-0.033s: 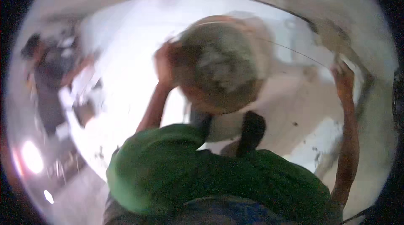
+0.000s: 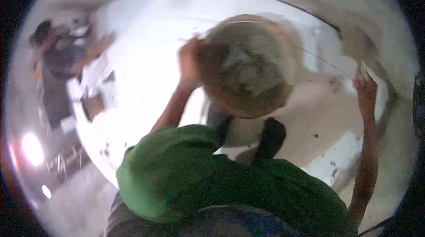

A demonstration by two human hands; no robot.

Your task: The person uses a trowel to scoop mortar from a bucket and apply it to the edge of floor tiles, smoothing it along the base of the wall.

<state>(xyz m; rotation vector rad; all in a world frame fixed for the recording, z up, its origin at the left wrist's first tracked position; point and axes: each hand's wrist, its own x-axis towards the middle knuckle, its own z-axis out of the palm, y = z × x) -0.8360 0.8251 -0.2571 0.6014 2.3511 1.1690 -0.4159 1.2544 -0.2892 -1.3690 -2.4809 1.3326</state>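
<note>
A large round brown basin (image 2: 248, 114) with grey-white, lumpy contents (image 2: 252, 62) is in front of me, blurred by motion. At its left edge, my left hand (image 2: 190, 62) is closed on the rim. Well out to the right, my right hand (image 2: 365, 87) has its fingers pinched together around a thin dark cord (image 2: 325, 61). The cord runs from the basin's right side to those fingers; its far end is hidden.
Beneath the basin lies a bright white surface (image 2: 146, 60), with brownish patches and dark specks at right. My dark-clad feet (image 2: 271, 137) stand below the basin. At left, another person (image 2: 62, 64) bends over pale things. A bright light (image 2: 33, 148) glares lower left.
The whole view has shifted slightly, so most things sit further right. The basin and my left hand have moved right a little more than the surroundings. Both hands keep their hold.
</note>
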